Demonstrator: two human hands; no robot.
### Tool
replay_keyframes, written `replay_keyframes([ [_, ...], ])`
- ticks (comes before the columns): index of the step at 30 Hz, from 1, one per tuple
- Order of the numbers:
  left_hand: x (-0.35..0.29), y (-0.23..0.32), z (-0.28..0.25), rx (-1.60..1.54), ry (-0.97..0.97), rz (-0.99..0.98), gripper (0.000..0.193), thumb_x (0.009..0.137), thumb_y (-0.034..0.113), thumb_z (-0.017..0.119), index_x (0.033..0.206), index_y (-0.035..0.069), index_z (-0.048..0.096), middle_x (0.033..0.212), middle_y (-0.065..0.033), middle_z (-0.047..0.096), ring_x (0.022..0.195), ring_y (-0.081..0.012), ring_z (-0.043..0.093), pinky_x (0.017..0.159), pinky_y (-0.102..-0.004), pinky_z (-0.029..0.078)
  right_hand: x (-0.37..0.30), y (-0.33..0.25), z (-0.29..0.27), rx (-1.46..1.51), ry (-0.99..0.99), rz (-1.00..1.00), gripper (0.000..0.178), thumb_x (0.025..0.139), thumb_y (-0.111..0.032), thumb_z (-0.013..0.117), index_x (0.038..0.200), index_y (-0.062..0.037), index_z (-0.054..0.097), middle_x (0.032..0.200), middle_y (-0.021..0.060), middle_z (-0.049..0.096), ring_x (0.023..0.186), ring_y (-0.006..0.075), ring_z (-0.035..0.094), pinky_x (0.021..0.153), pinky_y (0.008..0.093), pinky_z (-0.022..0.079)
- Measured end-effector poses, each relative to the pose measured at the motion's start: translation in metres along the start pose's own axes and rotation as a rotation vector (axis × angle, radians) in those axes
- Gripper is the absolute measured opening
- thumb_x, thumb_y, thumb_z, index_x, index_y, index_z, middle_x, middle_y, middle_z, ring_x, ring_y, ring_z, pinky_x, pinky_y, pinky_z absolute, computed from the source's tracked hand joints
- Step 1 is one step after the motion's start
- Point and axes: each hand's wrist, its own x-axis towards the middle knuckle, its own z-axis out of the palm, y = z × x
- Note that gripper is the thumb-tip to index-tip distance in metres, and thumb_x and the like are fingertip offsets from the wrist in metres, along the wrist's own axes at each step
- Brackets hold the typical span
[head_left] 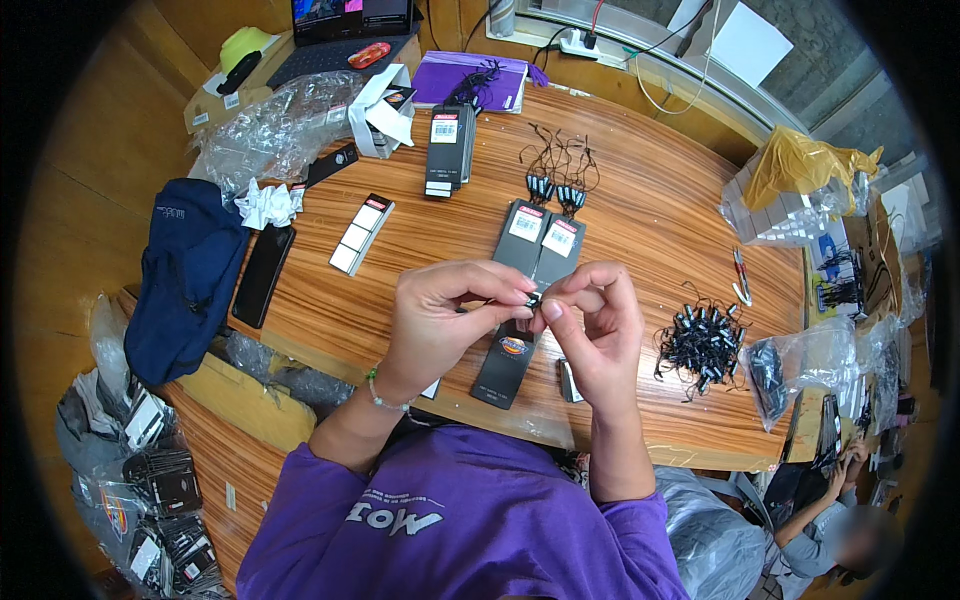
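Over the middle of the table my left hand (pixel 440 305) and my right hand (pixel 602 330) meet, fingertips pinched together. Between them is a small black piece (pixel 534 299), like the plastic end of a tag string; fingers hide most of it. Under the hands lies a black hang tag (pixel 503 372) with an oval emblem. Just beyond are two dark hang tags (pixel 524 224) with white labels, side by side. Black tag strings (pixel 541 188) with small plastic ends lie at their far ends. To the right sits a tangled pile of such strings (pixel 703 347).
A stack of dark tags (pixel 446 150) stands far left of centre, near a purple notebook (pixel 462 75). A phone (pixel 264 277) and navy cloth bag (pixel 186 270) lie left. Small scissors or snips (pixel 741 278) and bagged boxes (pixel 785 205) are right. Another person (pixel 825 530) sits lower right.
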Motion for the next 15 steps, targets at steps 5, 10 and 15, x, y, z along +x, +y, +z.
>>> replay_keyframes([
  [5, 0.003, 0.002, -0.008, 0.108, -0.156, -0.017, 0.017, 0.064, -0.016, 0.066, 0.074, -0.002, 0.062, 0.083, -0.0141, 0.064, 0.080, -0.0191, 0.064, 0.069, -0.0263, 0.053, -0.001, -0.003, -0.006, 0.014, -0.098, 0.100, 0.017, 0.083, 0.003, 0.054, 0.095, -0.0021, 0.042, 0.080, 0.0047, 0.053, 0.073, 0.0092, 0.057, 0.069, 0.0220, 0.044],
  [10, 0.005, 0.002, -0.008, -0.079, -0.154, -0.122, 0.018, 0.064, -0.016, 0.066, 0.075, -0.002, 0.062, 0.084, -0.0154, 0.064, 0.080, -0.0194, 0.063, 0.070, -0.0273, 0.054, 0.004, -0.001, -0.019, 0.037, -0.193, 0.126, 0.019, 0.085, -0.001, 0.055, 0.098, -0.0030, 0.042, 0.089, 0.0059, 0.053, 0.084, 0.0106, 0.054, 0.077, 0.0237, 0.041],
  [15, 0.001, -0.002, -0.002, -0.199, -0.130, -0.168, 0.014, 0.067, -0.011, 0.068, 0.077, -0.002, 0.064, 0.085, -0.0114, 0.065, 0.082, -0.0153, 0.063, 0.073, -0.0249, 0.052, 0.008, 0.015, -0.016, 0.172, -0.157, -0.074, 0.017, 0.087, -0.010, 0.053, 0.099, -0.0039, 0.043, 0.098, 0.0082, 0.047, 0.093, 0.0144, 0.045, 0.086, 0.0282, 0.035],
])
